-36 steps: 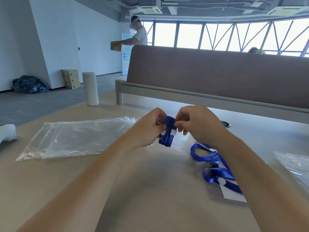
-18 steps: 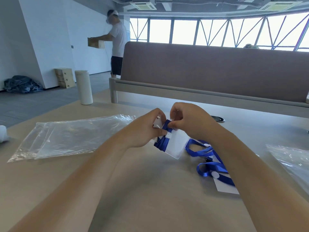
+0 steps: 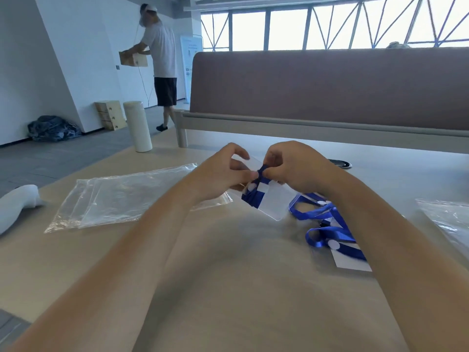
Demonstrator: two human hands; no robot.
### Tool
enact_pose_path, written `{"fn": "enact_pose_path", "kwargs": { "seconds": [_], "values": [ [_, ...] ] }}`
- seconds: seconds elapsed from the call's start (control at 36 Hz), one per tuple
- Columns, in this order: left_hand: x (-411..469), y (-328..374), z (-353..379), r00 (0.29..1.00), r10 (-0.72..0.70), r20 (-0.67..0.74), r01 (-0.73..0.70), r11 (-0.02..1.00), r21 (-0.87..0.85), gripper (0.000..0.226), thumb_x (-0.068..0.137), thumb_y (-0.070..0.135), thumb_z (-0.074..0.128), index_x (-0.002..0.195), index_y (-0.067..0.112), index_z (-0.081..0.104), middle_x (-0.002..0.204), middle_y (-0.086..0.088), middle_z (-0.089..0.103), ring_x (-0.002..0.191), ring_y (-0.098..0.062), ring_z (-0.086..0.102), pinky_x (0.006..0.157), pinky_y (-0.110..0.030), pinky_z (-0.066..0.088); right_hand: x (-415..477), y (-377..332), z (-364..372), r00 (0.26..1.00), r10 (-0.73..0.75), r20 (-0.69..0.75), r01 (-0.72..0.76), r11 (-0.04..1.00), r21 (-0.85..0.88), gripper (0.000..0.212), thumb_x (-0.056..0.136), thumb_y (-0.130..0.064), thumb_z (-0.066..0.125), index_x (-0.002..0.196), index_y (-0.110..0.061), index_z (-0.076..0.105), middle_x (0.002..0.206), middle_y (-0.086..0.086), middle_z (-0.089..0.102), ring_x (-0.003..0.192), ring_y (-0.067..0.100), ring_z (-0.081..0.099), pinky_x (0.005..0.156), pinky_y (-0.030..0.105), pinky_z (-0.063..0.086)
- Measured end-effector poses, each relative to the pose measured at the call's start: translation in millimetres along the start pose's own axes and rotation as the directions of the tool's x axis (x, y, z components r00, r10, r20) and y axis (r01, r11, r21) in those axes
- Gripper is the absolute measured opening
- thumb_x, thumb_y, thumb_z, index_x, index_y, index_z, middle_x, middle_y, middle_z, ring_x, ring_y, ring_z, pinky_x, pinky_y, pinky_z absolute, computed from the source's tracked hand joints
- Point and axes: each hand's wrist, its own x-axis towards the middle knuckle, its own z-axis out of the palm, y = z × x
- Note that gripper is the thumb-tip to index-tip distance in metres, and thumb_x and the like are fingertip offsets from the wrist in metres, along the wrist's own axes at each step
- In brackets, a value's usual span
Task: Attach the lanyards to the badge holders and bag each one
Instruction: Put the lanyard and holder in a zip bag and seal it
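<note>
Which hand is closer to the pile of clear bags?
The left hand. It sits right at the near edge of the pile of clear bags. The right hand is farther off, beyond the badge holder both hands grip.

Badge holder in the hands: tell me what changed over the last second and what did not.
The clear plastic badge holder has tipped so more of its white face shows below the hands. The right hand now pinches the bunched blue lanyard at its top edge; the left hand keeps its grip. The person in the background walked nearer. The clear plastic bags and the second blue lanyard stayed put.
</note>
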Motion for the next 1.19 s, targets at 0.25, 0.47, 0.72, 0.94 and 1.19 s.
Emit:
{"fn": "enact_pose_path", "kwargs": {
  "seconds": [0.25,0.47,0.72,0.94,1.19],
  "values": [
    [4.6,-43.0,-32.5,0.977,-0.189,-0.094,0.211,0.871,0.444,0.034,0.102,0.043,0.045,0.123,0.019,0.057,0.123,0.002,0.060,0.105,-0.018,0.058,0.089,-0.033,0.043,6.3,0.5,19.6,0.998,0.059,-0.034,-0.059,0.998,-0.021,0.003,0.090,-0.020,0.059,0.088,-0.021,0.058,0.085,-0.005,0.058,0.074,0.014,0.052,0.057,0.026,0.037],
    [-2.1,-64.0,-36.9,0.966,-0.254,-0.046,0.233,0.779,0.583,0.032,0.101,0.033,0.047,0.125,0.014,0.058,0.128,-0.006,0.063,0.117,-0.027,0.058,0.096,-0.032,0.041,23.2,-3.3,30.7,0.996,0.091,-0.020,-0.093,0.994,-0.061,0.007,0.091,-0.020,0.058,0.086,-0.023,0.055,0.082,-0.008,0.056,0.076,0.015,0.052,0.057,0.026,0.037],
    [-3.4,-67.2,-26.5,0.992,-0.062,-0.112,0.116,0.803,0.585,0.022,0.089,0.036,0.065,0.093,0.014,0.062,0.088,0.001,0.061,0.079,-0.018,0.054,0.067,-0.028,0.039,39.5,-12.5,35.0,0.989,0.148,0.030,-0.143,0.982,-0.125,0.004,0.090,-0.019,0.059,0.088,-0.020,0.057,0.083,-0.006,0.054,0.078,0.017,0.052,0.066,0.030,0.042],
    [3.9,-75.7,2.9,0.978,-0.194,-0.074,0.187,0.668,0.720,0.088,0.074,0.080,0.053,0.129,0.012,0.051,0.125,-0.003,0.063,0.112,-0.026,0.059,0.093,-0.040,0.047,38.2,-13.7,33.2,0.985,0.167,0.051,-0.156,0.972,-0.175,0.005,0.092,-0.018,0.059,0.095,-0.020,0.056,0.093,-0.001,0.058,0.081,0.018,0.054,0.068,0.030,0.042],
    [4.4,-64.2,0.9,0.974,-0.207,-0.095,0.213,0.678,0.703,0.024,0.083,0.030,0.053,0.075,0.008,0.060,0.082,-0.017,0.061,0.071,-0.023,0.056,0.063,-0.028,0.043,31.7,-12.4,30.4,0.984,0.165,0.065,-0.151,0.972,-0.180,0.007,0.091,-0.018,0.058,0.097,-0.016,0.061,0.097,0.003,0.064,0.081,0.019,0.058,0.070,0.033,0.050]
  ]
}}
